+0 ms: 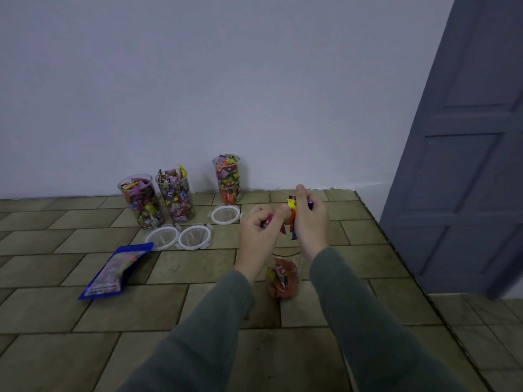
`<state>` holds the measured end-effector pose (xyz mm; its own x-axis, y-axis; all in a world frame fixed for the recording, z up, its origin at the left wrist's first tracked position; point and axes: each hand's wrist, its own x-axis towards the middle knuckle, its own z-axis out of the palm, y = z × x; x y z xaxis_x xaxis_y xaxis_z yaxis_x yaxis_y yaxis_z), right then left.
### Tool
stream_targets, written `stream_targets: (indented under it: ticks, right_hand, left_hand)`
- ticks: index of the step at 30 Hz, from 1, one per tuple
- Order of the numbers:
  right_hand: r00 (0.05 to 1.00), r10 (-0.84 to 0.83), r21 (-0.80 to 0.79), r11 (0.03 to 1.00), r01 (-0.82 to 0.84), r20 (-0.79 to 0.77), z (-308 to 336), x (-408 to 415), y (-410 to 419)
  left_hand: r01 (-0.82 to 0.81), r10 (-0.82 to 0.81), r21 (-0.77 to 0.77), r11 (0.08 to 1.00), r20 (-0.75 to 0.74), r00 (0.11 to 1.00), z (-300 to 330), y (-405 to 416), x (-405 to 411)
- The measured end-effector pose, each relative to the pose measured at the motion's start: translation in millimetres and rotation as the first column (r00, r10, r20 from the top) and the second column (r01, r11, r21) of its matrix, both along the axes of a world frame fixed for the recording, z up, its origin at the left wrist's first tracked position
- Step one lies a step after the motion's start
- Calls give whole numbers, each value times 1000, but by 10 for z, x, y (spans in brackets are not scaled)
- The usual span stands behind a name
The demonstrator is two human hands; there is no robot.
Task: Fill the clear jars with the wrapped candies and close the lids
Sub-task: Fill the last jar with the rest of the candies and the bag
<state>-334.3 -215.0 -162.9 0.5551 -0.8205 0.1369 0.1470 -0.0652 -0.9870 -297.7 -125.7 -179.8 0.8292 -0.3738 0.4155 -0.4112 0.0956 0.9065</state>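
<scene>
Both hands hover above a clear, thin-walled plastic jar [283, 278] standing on the matte brown tiled floor [169, 306], partly filled with crinkly orange and red wrapped candies. The left hand [259, 234] curls its fingers round a few pink-wrapped candies [268, 222]. The right hand [310, 219] grips a bunch of yellow, orange and purple wrapped candies [293, 219] that dangle over the jar's open mouth. Three tall clear cylindrical jars [175, 198], brimful of mixed glossy sweets and lidless, stand by the pale wall [226, 80]. Three round translucent white lids [193, 236] lie flat just before them. A flat blue foil pouch [117, 271] lies to the left, well apart. A grey panelled door [467, 165] bounds the right side; open tile lies near the person.
</scene>
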Motion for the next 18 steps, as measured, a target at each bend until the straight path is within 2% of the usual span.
stream_targets:
  ticks: [4, 7, 10, 14, 16, 18]
  right_hand:
    - [1000, -10, 22, 1000, 9, 26, 3, -6, -4]
    - [1000, -4, 23, 1000, 4, 5, 15, -9, 5]
    - [1000, -5, 25, 1000, 5, -12, 19, -9, 15]
    - [1000, -12, 27, 1000, 12, -4, 26, -11, 22]
    - [1000, -12, 29, 999, 12, 2, 30, -21, 26]
    - [1000, -5, 38, 999, 5, -4, 43, -42, 26]
  left_hand:
    - [46, -46, 16, 999, 4, 999, 25, 4, 1]
    - [104, -107, -41, 994, -89, 990, 67, 21, -13]
    - [99, -112, -100, 990, -131, 985, 54, 36, 12]
    - [167, -198, -193, 967, -156, 968, -25, 63, 40]
    - [136, -165, -211, 968, -127, 978, -59, 63, 22]
    - [61, -93, -191, 980, -164, 982, -132, 33, 16]
